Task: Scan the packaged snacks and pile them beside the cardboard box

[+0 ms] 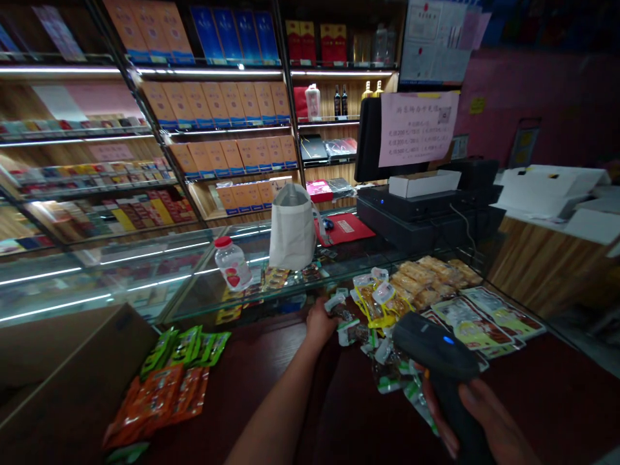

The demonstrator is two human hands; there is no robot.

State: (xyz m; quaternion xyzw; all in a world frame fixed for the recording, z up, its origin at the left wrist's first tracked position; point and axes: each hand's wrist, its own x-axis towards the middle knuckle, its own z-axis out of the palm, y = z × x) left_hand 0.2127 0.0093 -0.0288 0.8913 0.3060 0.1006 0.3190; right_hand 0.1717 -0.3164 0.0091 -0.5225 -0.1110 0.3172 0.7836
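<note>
At the counter point(271, 371), near edge: right hand point(487, 413) clamped round the grip of a black handheld scanner point(433, 342), blue light lit on top. Scanner head sits over the right end of the counter's snack packets point(382, 342), close to them; contact can't be confirmed.

Left hand point(320, 324) is on the same counter, at the left edge of that pile, fingers point(333, 309) on a small packet point(336, 303). Fingers and thumb look drawn in, but clamped or just resting can't be told from this view.

Packets are loose and overlapping: small clear ones nearest, yellow-marked ones point(372, 303) beyond, golden packs point(426, 278) further back, flat printed packs point(484, 320) to the right.

Left end of counter: orange packets point(159, 400) and green packets point(184, 345), beside a cardboard box point(68, 374).

Behind the counter: glass case point(145, 278) carrying a bottle point(233, 263) with red cap, lying tilted, a white bag point(292, 226) and a red mat point(343, 229).

Further right, behind the counter: black printer point(426, 206), monitor point(372, 142) and a paper notice point(419, 129). Farthest back: shelves point(217, 116) of boxed goods and bottles.
</note>
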